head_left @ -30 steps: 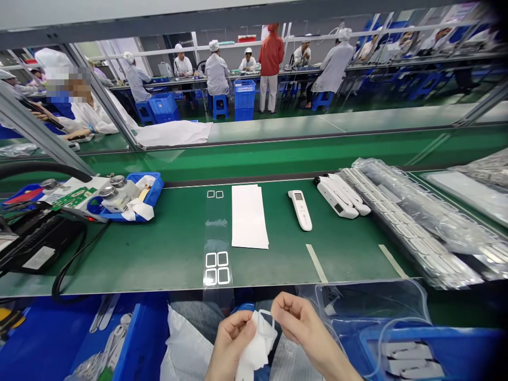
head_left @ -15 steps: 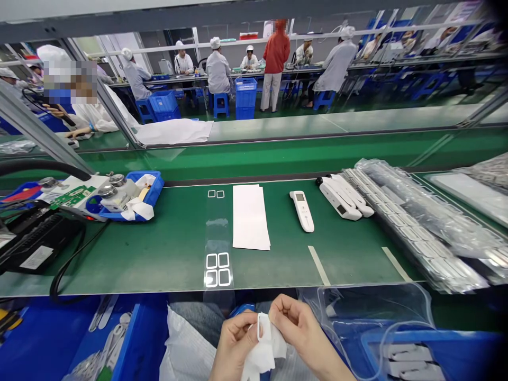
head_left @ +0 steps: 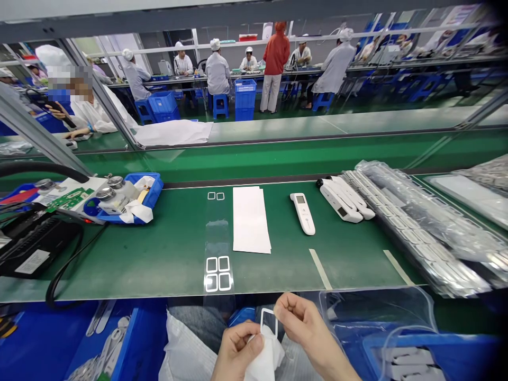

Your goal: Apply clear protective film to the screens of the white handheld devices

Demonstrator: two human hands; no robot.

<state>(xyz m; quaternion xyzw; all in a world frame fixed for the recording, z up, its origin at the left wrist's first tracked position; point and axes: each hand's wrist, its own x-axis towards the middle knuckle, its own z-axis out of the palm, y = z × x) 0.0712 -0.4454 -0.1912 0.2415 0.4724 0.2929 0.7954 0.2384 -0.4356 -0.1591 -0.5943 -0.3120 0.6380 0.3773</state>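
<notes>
In front of my lap, my right hand [head_left: 297, 320] pinches the upper right corner of a small white square frame [head_left: 262, 319] between thumb and fingers. My left hand [head_left: 240, 346] is closed on a white cloth [head_left: 264, 357], its thumb pressed against the fingers. The lower part of the frame meets the cloth; whether the left fingers also grip the frame I cannot tell. Similar frames [head_left: 212, 264] stick to a clear strip [head_left: 217, 241] that lies on the green bench [head_left: 159, 264] and hangs over its front edge.
White paper sheets [head_left: 251, 225], a white handheld thermometer [head_left: 302, 214] and several similar devices [head_left: 345, 198] lie on the bench. Bagged strips [head_left: 416, 227] are at right. A blue tray [head_left: 154, 185] holds metal-capped bottles. Blue bins [head_left: 135, 338] stand below, left and right. Other people sit beyond.
The white frame has come up out of the cloth and now shows more of its outline. My hands have moved slightly apart, the left a little lower. The camera view has shifted slightly.
</notes>
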